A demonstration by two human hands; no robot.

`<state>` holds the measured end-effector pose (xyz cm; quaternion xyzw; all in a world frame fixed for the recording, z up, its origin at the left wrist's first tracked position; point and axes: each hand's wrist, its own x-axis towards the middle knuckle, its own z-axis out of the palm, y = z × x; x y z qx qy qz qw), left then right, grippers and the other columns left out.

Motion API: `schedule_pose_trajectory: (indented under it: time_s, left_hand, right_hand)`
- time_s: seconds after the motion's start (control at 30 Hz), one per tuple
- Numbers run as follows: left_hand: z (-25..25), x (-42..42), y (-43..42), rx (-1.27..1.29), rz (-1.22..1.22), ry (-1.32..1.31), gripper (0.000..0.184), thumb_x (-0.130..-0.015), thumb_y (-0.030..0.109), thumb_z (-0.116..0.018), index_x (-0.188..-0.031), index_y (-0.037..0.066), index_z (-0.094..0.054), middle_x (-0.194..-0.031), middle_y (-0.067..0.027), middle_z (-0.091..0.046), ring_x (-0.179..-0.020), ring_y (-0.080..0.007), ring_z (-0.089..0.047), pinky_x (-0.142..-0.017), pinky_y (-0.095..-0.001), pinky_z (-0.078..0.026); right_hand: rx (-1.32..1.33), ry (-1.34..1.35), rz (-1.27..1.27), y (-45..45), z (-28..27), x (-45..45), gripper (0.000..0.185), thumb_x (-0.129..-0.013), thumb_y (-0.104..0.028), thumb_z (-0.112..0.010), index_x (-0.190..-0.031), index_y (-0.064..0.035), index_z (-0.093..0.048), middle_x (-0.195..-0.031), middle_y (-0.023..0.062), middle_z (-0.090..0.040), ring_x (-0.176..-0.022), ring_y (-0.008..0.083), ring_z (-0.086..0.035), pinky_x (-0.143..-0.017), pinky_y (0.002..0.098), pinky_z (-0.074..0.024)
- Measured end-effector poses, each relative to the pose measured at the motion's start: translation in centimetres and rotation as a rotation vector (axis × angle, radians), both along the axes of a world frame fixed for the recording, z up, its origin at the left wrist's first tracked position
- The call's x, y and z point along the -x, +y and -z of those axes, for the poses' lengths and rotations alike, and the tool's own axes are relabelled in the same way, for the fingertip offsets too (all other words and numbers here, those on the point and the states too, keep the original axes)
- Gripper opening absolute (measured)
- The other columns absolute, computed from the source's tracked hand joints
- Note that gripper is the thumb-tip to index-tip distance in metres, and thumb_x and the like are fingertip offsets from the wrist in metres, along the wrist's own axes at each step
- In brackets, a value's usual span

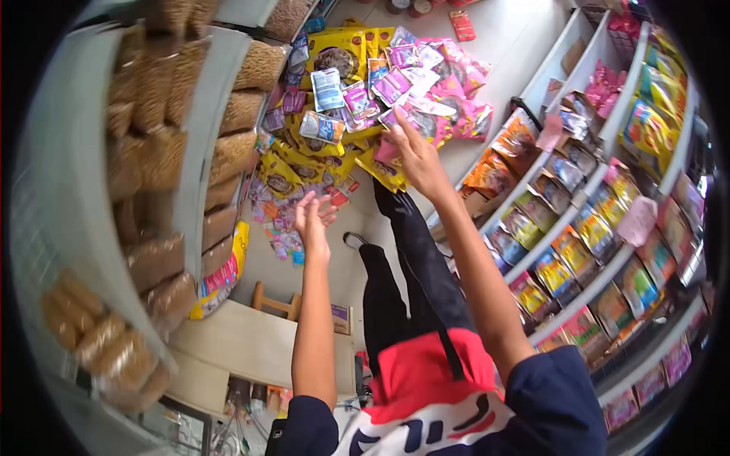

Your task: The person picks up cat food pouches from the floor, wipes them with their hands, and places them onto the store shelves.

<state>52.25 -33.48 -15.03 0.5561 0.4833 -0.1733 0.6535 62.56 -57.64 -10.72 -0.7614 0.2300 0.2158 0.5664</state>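
Note:
Over the lower edge of a heap of packets, my right hand (417, 156) is closed at the fingertips around a small purple pouch (395, 118). My left hand (313, 220) is raised with its fingers apart and nothing in it, below the yellow bags (281, 171). On top of the heap lie small purple and blue pouches (327, 89). Larger pink bags (464, 114) spread to the right of them. Small colourful sachets (285, 228) are scattered on the floor left of my left hand.
Shelves of clear bags with brown pellets (236, 156) stand at the left. Racks of colourful packets (559, 273) curve along the right. A wooden stool (275, 302) and a pale counter (243, 342) are at the lower left. A red packet (461, 25) lies on the floor (517, 45).

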Motion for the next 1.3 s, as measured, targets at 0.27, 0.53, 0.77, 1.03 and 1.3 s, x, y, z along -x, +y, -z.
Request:
schedule_pose_trajectory:
  time_s: [0.27, 0.53, 0.77, 1.03, 1.3]
  left_hand:
    - [27.3, -4.4, 5.4, -0.262, 0.015, 0.236, 0.028, -0.096, 0.032, -0.059, -0.110, 0.009, -0.057, -0.095, -0.0060, -0.066, -0.065, -0.0151, -0.060, -0.054, -0.0275, -0.050]
    - [44.4, -6.6, 19.8, -0.128, -0.503, 0.419, 0.052, -0.092, 0.057, -0.058, -0.122, 0.015, -0.056, -0.106, -0.0020, -0.062, -0.080, -0.0187, -0.059, -0.061, -0.0284, -0.047]
    - [43.4, -6.4, 21.6, -0.047, -0.570, 0.196, 0.045, -0.097, 0.042, -0.056, -0.130, 0.012, -0.049, -0.120, -0.0040, -0.061, -0.093, -0.0200, -0.061, -0.073, -0.0319, -0.051]
    - [22.4, -2.2, 11.6, -0.104, 0.067, -0.075, 0.024, -0.092, 0.010, -0.066, -0.112, 0.004, -0.052, -0.107, -0.0109, -0.062, -0.093, -0.0179, -0.064, -0.082, -0.0329, -0.057]
    - [-3.6, 2.3, 5.0, 0.069, 0.543, -0.406, 0.027, -0.089, 0.000, -0.068, -0.099, 0.005, -0.043, -0.102, -0.0113, -0.064, -0.089, -0.0178, -0.066, -0.077, -0.0282, -0.057]
  right_hand:
    - [0.011, 0.040, -0.011, -0.7, 19.8, -2.7, 0.053, -0.106, -0.041, -0.038, -0.141, -0.0033, -0.049, -0.112, 0.0145, -0.066, -0.093, 0.0190, -0.062, -0.087, 0.0326, -0.0490]
    - [-0.282, 0.119, 0.053, -0.1, 25.3, 0.3, 0.051, -0.107, -0.039, -0.037, -0.129, 0.0025, -0.058, -0.112, 0.0121, -0.068, -0.093, 0.0179, -0.064, -0.091, 0.0332, -0.0493]
    - [-0.236, 0.194, -0.007, -0.5, 21.9, 4.2, 0.045, -0.106, -0.034, -0.042, -0.124, 0.0038, -0.060, -0.109, 0.0121, -0.069, -0.095, 0.0178, -0.065, -0.088, 0.0331, -0.0505]
    - [-0.135, 0.235, -0.125, 1.1, 12.2, 3.7, 0.041, -0.101, -0.030, -0.052, -0.128, 0.0008, -0.057, -0.108, 0.0142, -0.068, -0.099, 0.0213, -0.065, -0.089, 0.0330, -0.0498]
    - [0.249, -0.313, -0.148, 7.7, 8.1, 12.6, 0.050, -0.096, -0.034, -0.062, -0.136, -0.0066, -0.049, -0.103, 0.0070, -0.066, -0.094, 0.0187, -0.063, -0.086, 0.0325, -0.0490]
